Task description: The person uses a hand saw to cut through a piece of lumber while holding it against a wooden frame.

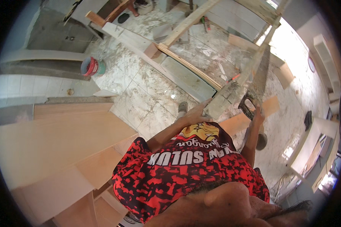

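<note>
My right hand [257,115] is closed round the dark handle of a handsaw [260,77]. Its long toothed blade points away from me, beside a wooden beam [236,83] that runs toward the far right. At the near end of the wooden frame, my left hand [199,113] grips the edge of a short, worn board [220,105]. Some of its fingers are hidden by the wood. Whether the saw teeth touch the wood, I cannot tell.
A long pale plank [136,49] forms the frame's left side. A red and green bucket [91,67] stands on the dusty tiled floor [140,90]. Plywood cabinets [64,132] fill the near left, and an open wooden box [314,147] is at the right. Another person's foot shows at the far side.
</note>
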### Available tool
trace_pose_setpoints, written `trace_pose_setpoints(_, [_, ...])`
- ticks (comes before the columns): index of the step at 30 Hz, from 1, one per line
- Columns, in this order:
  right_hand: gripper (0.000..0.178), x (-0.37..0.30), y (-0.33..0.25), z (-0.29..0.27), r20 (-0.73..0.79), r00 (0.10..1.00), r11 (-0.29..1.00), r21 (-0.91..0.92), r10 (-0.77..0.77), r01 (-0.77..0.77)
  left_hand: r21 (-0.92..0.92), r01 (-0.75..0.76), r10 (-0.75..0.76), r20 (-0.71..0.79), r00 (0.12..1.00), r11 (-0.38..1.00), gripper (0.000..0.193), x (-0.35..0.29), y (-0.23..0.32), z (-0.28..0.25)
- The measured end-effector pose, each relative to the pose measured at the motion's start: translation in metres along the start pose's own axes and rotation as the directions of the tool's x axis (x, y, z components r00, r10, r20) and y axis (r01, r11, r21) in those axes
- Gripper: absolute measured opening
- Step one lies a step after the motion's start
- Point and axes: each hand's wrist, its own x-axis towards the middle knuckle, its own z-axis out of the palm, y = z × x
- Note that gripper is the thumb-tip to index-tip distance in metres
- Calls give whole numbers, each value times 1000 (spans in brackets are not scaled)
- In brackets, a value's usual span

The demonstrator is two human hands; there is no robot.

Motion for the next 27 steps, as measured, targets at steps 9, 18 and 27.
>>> trace_pose_setpoints(9, [35,-2,4,-12,128,991,992,113,46,-61,47,-5,4,27,1000,999,93,2,3,-6])
trace_pose_setpoints(18, [32,-5,-21,-25,244,965,946,325,-93,9,219,77,-78,-3,997,973,66,-6,-35,-20])
trace_pose_setpoints(27, [43,-22,-87,-27,490,829,883,470,-269,9,-54,72,-85,-280,956,996,47,-1,-34,-42])
